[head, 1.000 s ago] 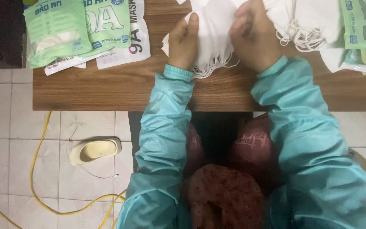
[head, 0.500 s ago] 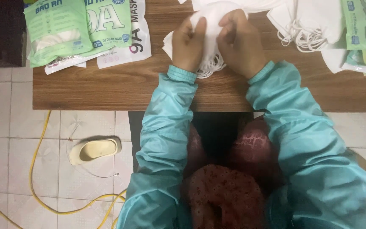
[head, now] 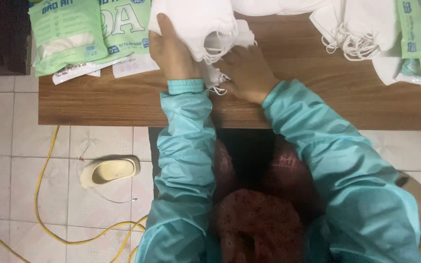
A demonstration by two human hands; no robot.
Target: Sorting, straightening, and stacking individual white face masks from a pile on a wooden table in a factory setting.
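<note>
Gripping a stack of white face masks (head: 198, 22) at the upper middle of the frame, the left hand (head: 171, 51) is closed on its left edge, with the thumb on top. The right hand (head: 247, 70) lies just beside it, lower and to the right, fingers curled down on the loose ear loops (head: 218, 80) that hang from the stack; whether it pinches them I cannot tell. The stack rests on the brown wooden surface (head: 123, 102). In my judgement, this step goes well if the edges stay even and the loops are tucked under before pressing. Green packages (head: 64, 34) lie at the upper left, more white masks (head: 361, 24) at the upper right.
</note>
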